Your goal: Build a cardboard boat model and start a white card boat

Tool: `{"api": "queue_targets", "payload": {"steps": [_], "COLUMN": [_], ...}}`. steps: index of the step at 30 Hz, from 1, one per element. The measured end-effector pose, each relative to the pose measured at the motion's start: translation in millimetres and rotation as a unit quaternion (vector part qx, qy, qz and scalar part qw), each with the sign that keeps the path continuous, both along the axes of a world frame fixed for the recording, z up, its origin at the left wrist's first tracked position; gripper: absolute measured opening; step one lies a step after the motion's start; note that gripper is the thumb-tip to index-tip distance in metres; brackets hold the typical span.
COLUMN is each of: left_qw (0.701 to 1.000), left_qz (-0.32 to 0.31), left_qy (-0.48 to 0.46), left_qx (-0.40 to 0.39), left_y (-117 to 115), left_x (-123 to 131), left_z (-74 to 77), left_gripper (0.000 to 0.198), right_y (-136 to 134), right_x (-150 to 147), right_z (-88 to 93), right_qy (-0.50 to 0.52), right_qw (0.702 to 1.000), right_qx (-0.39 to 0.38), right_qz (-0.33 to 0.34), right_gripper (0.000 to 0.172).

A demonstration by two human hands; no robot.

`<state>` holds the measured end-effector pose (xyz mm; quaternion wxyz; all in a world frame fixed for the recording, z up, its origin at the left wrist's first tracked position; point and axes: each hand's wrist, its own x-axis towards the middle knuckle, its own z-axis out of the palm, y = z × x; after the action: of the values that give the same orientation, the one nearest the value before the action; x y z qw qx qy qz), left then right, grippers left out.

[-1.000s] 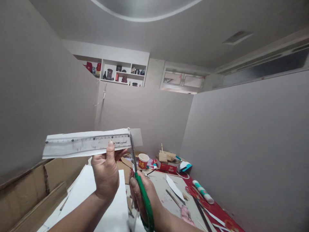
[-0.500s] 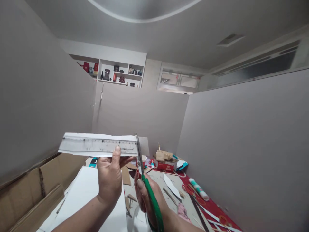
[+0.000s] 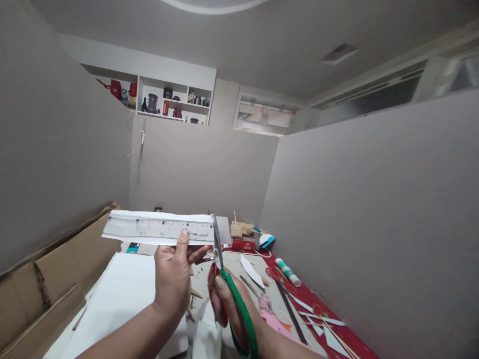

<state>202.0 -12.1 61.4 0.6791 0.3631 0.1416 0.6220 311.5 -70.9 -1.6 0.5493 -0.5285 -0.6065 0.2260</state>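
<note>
My left hand (image 3: 175, 274) pinches a clear ruler (image 3: 157, 229) flat against a strip of white paper (image 3: 149, 215), thumb in front and fingers behind. A narrow paper margin shows above the ruler. My right hand (image 3: 232, 304) grips scissors (image 3: 239, 314) with a green handle loop and a red one. Their blades (image 3: 217, 239) point upward at the paper's right end, close by the ruler's end. Whether the blades touch the paper there I cannot tell. Both hands are raised above the table.
White sheets (image 3: 123, 294) lie at left beside a cardboard box (image 3: 56, 279). Farther back, a red box (image 3: 244, 243) holds wooden pieces. At right are a pink glue gun (image 3: 271, 314), red-handled scissors (image 3: 279, 276), a white-and-teal tube (image 3: 288, 271), paper scraps and thin sticks.
The view has tilted down and turned right, showing more of the pink glue gun. Paper and ruler sit slightly farther right in view; both hands keep their holds.
</note>
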Motion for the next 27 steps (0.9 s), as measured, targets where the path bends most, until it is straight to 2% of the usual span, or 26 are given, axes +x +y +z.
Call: {"api": "queue_targets", "payload": {"steps": [4, 9, 15, 27], "left_qw": [1.0, 1.0, 0.999, 0.998], "left_qz": [0.006, -0.022, -0.039, -0.058], "left_qy": [-0.002, -0.004, -0.02, -0.026], "left_qx": [0.001, -0.01, -0.008, -0.017], "left_y": [-1.3, -2.9, -3.6, -5.1], "left_x": [2.6, 3.8, 3.3, 3.5], "left_z": [-3.7, -4.4, -3.1, -1.7], "left_gripper": [0.025, 0.025, 0.023, 0.023], "right_y": [-2.9, 1.2, 1.5, 1.6], "right_x": [-4.2, -8.3, -10.8, -22.1], "right_z": [2.3, -0.8, 0.9, 0.3], "right_qy": [-0.002, 0.061, 0.074, 0.154], "right_qw": [1.0, 0.998, 0.997, 0.988], "right_qx": [-0.015, -0.015, -0.003, -0.012], "right_qz": [-0.015, 0.019, 0.032, 0.029], "right_gripper": [0.047, 0.054, 0.056, 0.052]}}
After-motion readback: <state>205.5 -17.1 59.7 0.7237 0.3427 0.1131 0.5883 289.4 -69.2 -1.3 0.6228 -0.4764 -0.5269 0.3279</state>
